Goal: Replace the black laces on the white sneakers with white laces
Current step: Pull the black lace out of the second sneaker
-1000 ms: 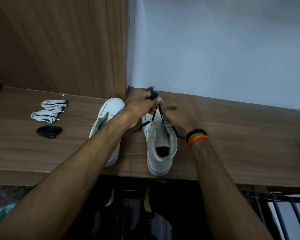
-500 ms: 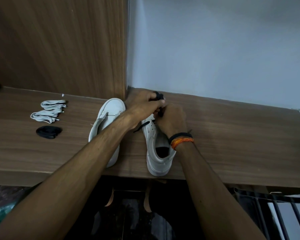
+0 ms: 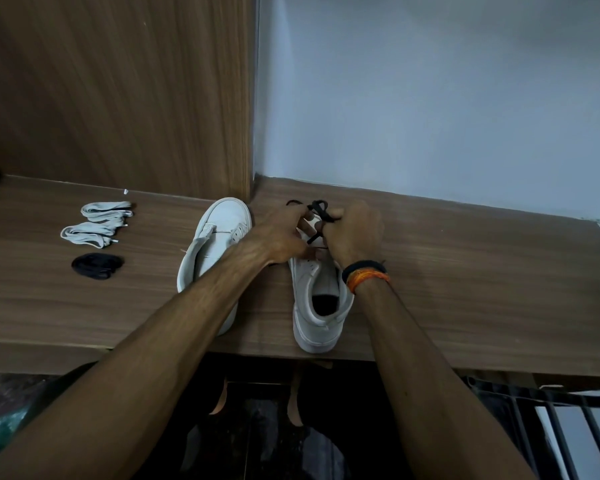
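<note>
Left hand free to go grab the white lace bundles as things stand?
Probably not yet. The left hand pinches the black lace on the right sneaker. The path to the white lace bundles looks open over bare shelf.

The right hand (image 3: 355,233) shifts back right from the left hand (image 3: 284,237), and a loop of black lace (image 3: 321,211) now apparently stands higher between them.
</note>
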